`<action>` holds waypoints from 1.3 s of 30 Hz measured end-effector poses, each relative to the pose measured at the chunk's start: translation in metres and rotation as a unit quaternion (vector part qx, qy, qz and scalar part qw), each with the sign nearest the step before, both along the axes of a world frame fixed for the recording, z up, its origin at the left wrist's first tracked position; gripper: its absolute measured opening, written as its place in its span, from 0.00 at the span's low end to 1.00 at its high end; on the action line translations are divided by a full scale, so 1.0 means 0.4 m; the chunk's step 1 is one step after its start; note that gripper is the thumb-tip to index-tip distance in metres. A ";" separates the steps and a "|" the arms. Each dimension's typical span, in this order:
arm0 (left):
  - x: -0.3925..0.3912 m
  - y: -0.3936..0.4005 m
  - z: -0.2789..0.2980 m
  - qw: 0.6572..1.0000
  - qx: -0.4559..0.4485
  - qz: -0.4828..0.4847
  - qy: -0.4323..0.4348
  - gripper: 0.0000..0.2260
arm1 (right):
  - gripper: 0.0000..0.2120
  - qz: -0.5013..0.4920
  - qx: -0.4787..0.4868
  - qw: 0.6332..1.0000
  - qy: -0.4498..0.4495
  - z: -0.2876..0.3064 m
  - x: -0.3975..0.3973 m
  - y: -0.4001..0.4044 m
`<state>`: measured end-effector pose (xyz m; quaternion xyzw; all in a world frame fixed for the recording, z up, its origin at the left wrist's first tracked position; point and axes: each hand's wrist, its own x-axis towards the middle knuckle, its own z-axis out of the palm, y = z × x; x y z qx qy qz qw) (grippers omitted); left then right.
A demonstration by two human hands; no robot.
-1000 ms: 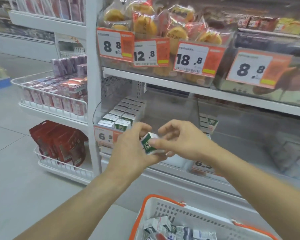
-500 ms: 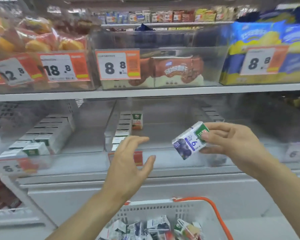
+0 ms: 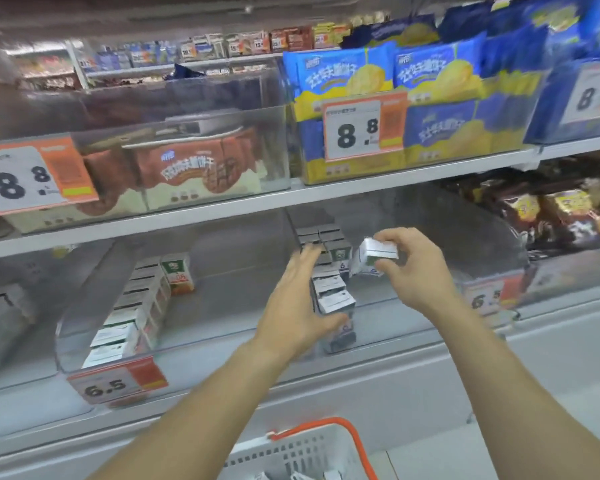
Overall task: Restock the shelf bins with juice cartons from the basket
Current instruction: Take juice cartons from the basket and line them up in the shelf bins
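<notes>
A carton (image 3: 376, 252) is gripped by the right hand (image 3: 414, 268) above the bin (image 3: 413, 327). The row (image 3: 329, 292) is steadied by the flat, released left hand (image 3: 300, 306); lowering beside it is likely required.

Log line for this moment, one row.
right hand holds carton over bin | left hand touches carton row | basket below

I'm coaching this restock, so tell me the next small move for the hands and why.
Probably lower the carton that the right hand pinches into the open floor of the clear bin, just right of the row of cartons. The left hand lies flat against that row's left side, seemingly steadying it, and the space beside the row looks free.
</notes>
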<state>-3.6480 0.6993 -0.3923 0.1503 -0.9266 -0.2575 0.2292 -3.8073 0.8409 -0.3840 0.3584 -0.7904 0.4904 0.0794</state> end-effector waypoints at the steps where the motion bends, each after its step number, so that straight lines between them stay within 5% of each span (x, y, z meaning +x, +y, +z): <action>1: -0.001 -0.003 -0.009 1.000 0.011 -0.002 0.009 0.49 | 0.17 0.008 0.028 1.000 0.006 0.000 -0.014 -0.015; 10: -0.006 -0.015 -0.034 0.999 0.021 -0.019 0.042 0.49 | 0.20 0.037 0.237 0.971 -0.024 -0.044 -0.091 -0.180; 20: -0.005 -0.013 -0.022 0.999 -0.006 -0.016 0.036 0.48 | 0.08 -0.023 0.025 0.995 0.091 0.039 0.032 -0.053; 24: 0.061 0.023 -0.035 0.987 -0.048 0.003 0.156 0.30 | 0.04 0.066 -0.023 0.996 0.064 0.099 0.161 -0.018; 27: 0.181 0.064 -0.104 0.964 -0.052 0.042 0.257 0.12 | 0.04 0.167 0.046 0.985 0.023 0.082 0.264 -0.013; 32: 0.398 0.067 -0.381 0.982 0.176 0.069 -0.002 0.06 | 0.04 0.314 0.289 0.904 -0.027 -0.076 0.392 -0.042; 36: 0.554 0.082 -0.615 0.934 0.248 0.075 -0.246 0.06 | 0.08 0.331 0.512 0.793 -0.015 -0.280 0.462 -0.059; 39: 0.629 0.119 -0.708 0.883 0.277 0.035 -0.378 0.12 | 0.12 0.307 0.578 0.753 -0.064 -0.416 0.503 -0.047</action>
